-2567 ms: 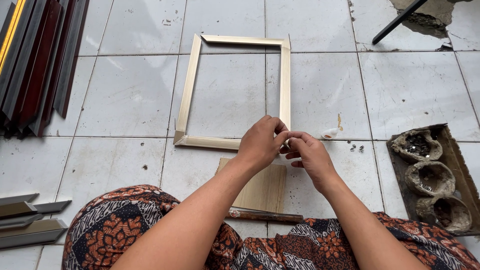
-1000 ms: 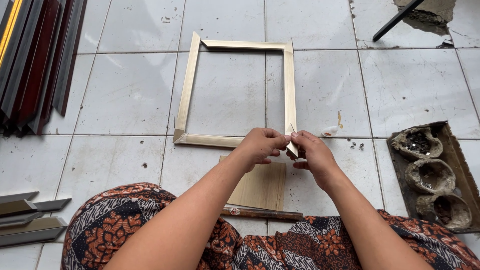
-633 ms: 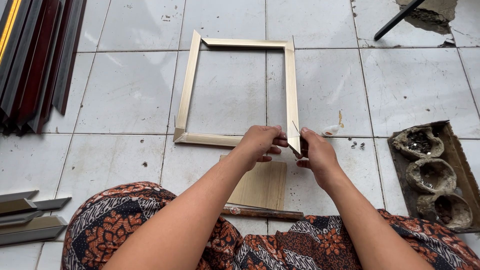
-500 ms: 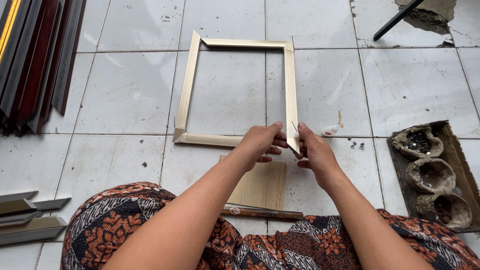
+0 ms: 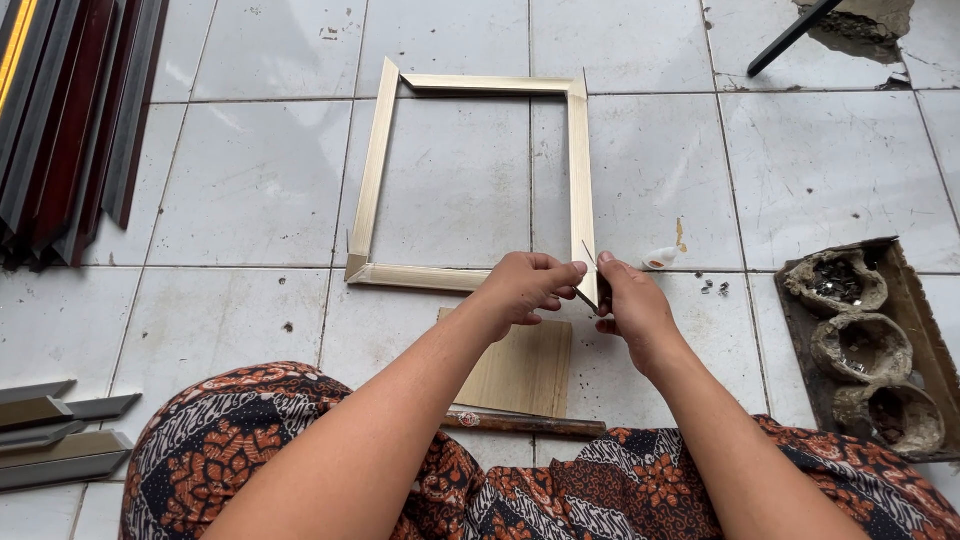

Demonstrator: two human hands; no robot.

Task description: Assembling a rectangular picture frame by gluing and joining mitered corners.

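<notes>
a pale gold picture frame [image 5: 580, 180] lies flat on the white tiled floor [image 5: 250, 200], its four mitred moulding strips set in a rectangle, and both hands meet at its near right corner. the left hand [image 5: 522, 290] is curled over the end of the bottom strip with the fingers [image 5: 560, 272] closed down on the wood, pinching the joint from the left. the right hand [image 5: 630, 305] presses in from the other side, its fingers closed against the outer edge of the right strip, so the corner is squeezed between the two hands; whether something small is held between the fingertips cannot be told. just beneath the hands lies a flat wooden block [image 5: 525, 365], and nearer the patterned cloth over the knees rests a tool with a wooden handle [image 5: 520, 423]. the frame looks light and stiff along each strip but weak at the corners, which would likely slip or open if lifted by one side, so it seems best held at the joints or by two opposite strips at once. to the right sits a cardboard tray [image 5: 900, 290] with three grubby bowls of small metal bits. dark moulding lengths [image 5: 70, 120] lean at the upper left, and short offcuts [image 5: 50, 430] lie at the lower left.
</notes>
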